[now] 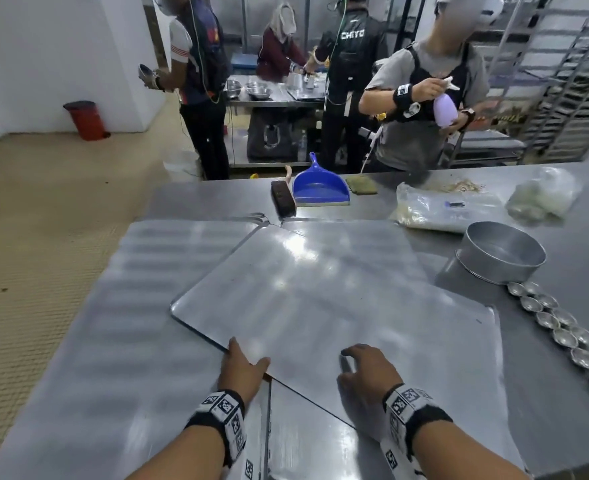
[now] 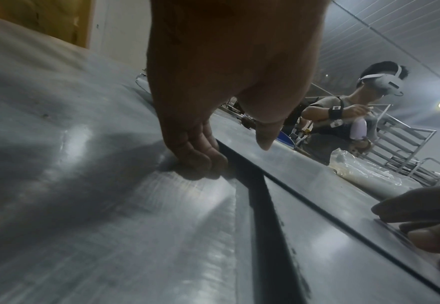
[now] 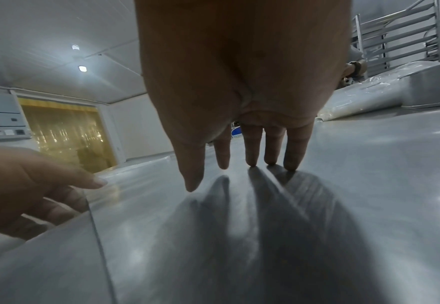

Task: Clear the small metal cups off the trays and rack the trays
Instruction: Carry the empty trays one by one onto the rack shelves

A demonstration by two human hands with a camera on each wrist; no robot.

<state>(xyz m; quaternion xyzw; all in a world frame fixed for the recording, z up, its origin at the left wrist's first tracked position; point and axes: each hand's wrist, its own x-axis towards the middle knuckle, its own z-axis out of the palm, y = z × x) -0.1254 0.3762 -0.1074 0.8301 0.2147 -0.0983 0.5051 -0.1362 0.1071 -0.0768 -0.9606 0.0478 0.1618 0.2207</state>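
Observation:
A big flat metal tray (image 1: 338, 289) lies skewed on top of other trays (image 1: 168, 289). My left hand (image 1: 248, 355) grips its near left edge: the fingers (image 2: 195, 162) curl at the rim and the thumb lies over the tray top (image 2: 312, 181). To the right, my right hand (image 1: 352, 365) rests on the same tray with straight fingertips (image 3: 252, 162) pressing its surface (image 3: 330, 205). Nothing stands on this tray. Several small metal cups (image 1: 563, 330) sit in a double row on the table at the right. The tray rack (image 1: 570, 81) stands at the back right.
A round metal pan (image 1: 501, 252) stands by the cups. Plastic bags (image 1: 449, 209), a blue dustpan (image 1: 321, 187) and a brush (image 1: 282, 199) lie along the far side. A person with a spray bottle (image 1: 444, 110) stands across the table; others work behind.

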